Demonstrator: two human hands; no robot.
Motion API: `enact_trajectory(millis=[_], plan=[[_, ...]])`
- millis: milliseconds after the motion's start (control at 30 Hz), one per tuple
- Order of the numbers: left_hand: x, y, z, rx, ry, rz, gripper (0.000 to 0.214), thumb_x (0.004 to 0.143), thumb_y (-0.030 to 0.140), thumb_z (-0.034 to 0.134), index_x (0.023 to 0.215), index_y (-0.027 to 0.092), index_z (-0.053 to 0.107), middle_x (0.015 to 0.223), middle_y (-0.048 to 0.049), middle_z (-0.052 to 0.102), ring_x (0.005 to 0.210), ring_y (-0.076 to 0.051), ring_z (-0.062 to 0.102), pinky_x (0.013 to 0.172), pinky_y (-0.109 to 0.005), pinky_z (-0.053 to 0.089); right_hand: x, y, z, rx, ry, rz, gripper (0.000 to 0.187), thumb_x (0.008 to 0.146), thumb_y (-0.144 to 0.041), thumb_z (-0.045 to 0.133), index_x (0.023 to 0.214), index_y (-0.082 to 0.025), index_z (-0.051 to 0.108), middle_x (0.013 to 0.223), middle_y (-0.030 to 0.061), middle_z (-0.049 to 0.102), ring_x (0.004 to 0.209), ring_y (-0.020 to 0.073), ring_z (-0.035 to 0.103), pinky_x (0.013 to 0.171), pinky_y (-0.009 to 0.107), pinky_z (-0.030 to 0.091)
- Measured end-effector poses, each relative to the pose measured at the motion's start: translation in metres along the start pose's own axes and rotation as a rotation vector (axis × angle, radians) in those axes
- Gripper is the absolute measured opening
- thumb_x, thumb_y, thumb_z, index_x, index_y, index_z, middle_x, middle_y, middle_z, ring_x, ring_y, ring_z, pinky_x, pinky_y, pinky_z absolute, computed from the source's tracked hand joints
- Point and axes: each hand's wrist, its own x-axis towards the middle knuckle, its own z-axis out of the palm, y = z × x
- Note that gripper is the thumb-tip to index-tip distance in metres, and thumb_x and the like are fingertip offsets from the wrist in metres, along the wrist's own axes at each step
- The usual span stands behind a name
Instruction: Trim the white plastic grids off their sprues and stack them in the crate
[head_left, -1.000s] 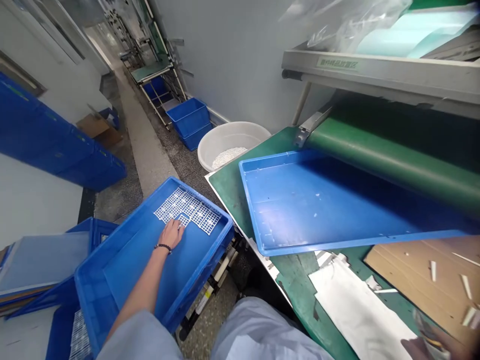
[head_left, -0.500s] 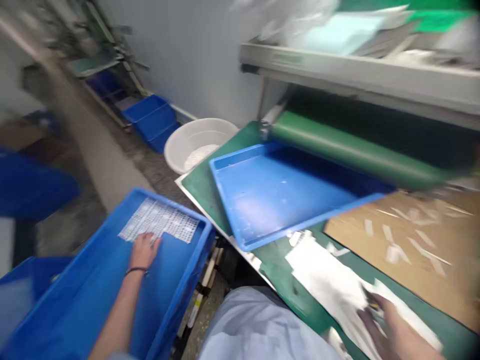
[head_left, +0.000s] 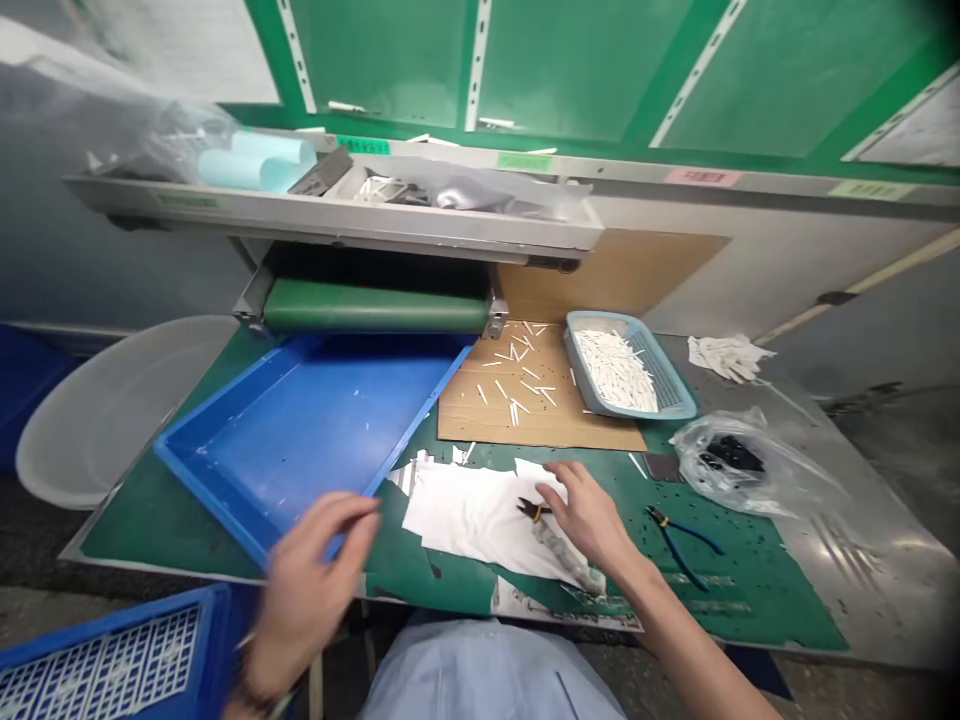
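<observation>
My left hand (head_left: 311,590) is in the air in front of the blue tray (head_left: 217,500) on the bench, thumb and fingers curved and apart, with nothing visible between them. Over the white cloth (head_left: 469,515) hovers my right hand (head_left: 589,510), fingers loosely bent and apart. Just beneath it, cutting pliers (head_left: 559,545) with a wrapped handle lie on the cloth; the palm hides part of them. At the lower left, a white perforated grid sheet (head_left: 112,660) lies in a second blue tray (head_left: 217,610).
Small white sticks (head_left: 517,350) are scattered on cardboard (head_left: 472,425). A light-blue basket (head_left: 679,400) holds many more. Blue-handled pliers (head_left: 682,540), a clear bag (head_left: 787,480) with black pieces and white gloves (head_left: 727,355) lie right. A green roller belt (head_left: 375,305) overhangs the tray.
The view has swung right toward the bench. My left hand has come away from the grid sheet in the lower tray. My right hand has let go of the cutting pliers on the cloth.
</observation>
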Motion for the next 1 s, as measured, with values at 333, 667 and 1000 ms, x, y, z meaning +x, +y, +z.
enact_trajectory(millis=[333,667,1000], plan=[[0.104,0.049,0.211,0.478,-0.416,-0.172,0.018,0.088,0.019,0.048,0.101,0.016,0.060,0.105,-0.0122,0.065,0.097,-0.022,0.062,0.080,-0.030,0.045,0.136,0.002,-0.009,-0.053,-0.077,0.084,0.029,0.093,-0.027,0.045,0.109,-0.007,0.058,0.109,0.0196,0.056,0.107,0.0271,0.053,0.084,0.032,0.042],[0.098,0.062,0.185,0.690,-0.172,-0.213,0.025,0.091,0.021,0.038,0.099,0.018,0.061,0.098,-0.0106,0.059,0.096,-0.022,0.057,0.081,-0.030,0.044,0.146,0.010,-0.008,-0.029,-0.144,0.026,0.034,0.088,-0.007,0.031,0.109,-0.007,0.058,0.107,0.0212,0.055,0.107,0.0284,0.054,0.083,0.035,0.044],[0.116,0.016,0.179,0.652,-0.071,-0.201,0.028,0.094,0.020,0.032,0.111,0.016,0.054,0.108,-0.0111,0.064,0.101,-0.020,0.061,0.086,-0.029,0.046,0.160,0.000,-0.001,-0.038,-0.226,0.026,0.033,0.086,-0.005,0.035,0.109,-0.009,0.058,0.102,0.0187,0.059,0.096,0.0241,0.061,0.077,0.031,0.047]])
